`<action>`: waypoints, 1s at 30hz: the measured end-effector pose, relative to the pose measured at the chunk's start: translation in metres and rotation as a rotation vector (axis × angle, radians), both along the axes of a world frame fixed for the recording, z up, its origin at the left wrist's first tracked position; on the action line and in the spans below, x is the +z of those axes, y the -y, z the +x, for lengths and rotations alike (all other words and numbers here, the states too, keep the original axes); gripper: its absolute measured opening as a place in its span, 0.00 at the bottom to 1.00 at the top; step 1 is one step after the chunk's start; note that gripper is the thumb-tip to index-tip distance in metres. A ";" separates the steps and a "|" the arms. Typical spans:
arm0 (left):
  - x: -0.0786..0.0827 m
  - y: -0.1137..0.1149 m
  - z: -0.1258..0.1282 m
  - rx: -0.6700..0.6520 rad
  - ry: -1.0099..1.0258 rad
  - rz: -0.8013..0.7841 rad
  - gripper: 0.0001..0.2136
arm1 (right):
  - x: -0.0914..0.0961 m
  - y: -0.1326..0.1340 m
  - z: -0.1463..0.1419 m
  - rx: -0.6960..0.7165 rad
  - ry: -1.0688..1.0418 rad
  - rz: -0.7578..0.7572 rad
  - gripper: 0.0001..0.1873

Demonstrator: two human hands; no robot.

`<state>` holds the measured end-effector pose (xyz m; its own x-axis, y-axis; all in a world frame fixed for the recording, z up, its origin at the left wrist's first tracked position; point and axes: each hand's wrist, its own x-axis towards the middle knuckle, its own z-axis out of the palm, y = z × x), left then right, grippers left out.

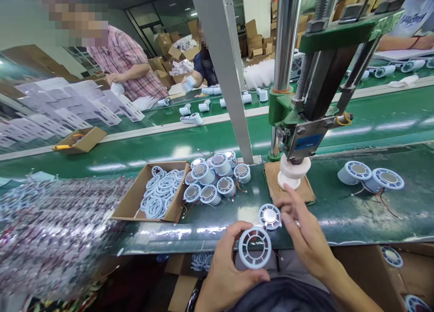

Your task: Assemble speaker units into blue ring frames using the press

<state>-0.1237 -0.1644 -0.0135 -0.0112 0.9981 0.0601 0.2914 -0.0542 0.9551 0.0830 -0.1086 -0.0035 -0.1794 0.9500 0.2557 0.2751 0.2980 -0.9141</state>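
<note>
My left hand (pixel 226 267) grips a pale blue ring-shaped grille (pixel 255 247) by its rim, near the table's front edge. My right hand (pixel 301 233) pinches a round motor unit with a silver centre (pixel 270 216) just above that grille. Directly behind my right hand stands a green press (pixel 307 122), its white round head (pixel 293 172) resting on a cardboard pad (pixel 271 178). A heap of several similar motor units (pixel 213 178) lies to the left of the pad.
A cardboard box of pale blue grilles (pixel 159 194) sits left of the heap, beside a blurred pile of bagged parts (pixel 50 230). Two finished units (pixel 371 175) lie at right. Other people work across the green conveyor (pixel 373 117). A grey post (pixel 224 72) rises mid-table.
</note>
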 end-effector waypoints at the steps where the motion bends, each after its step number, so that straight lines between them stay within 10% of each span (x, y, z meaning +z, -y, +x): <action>1: -0.002 0.002 0.000 0.033 -0.002 -0.020 0.35 | -0.006 -0.004 0.002 -0.093 0.063 0.087 0.28; 13: -0.011 -0.006 0.012 0.076 0.170 -0.137 0.33 | -0.063 0.002 -0.022 -0.079 0.331 0.386 0.32; 30: -0.025 -0.017 0.026 0.045 0.517 -0.222 0.37 | -0.064 0.003 -0.016 -0.049 0.179 0.279 0.35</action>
<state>-0.0978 -0.1477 -0.0383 -0.0263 0.9840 -0.1762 -0.2202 0.1662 0.9612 0.0674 -0.1113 -0.0675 -0.2010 0.8565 0.4753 0.4438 0.5122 -0.7353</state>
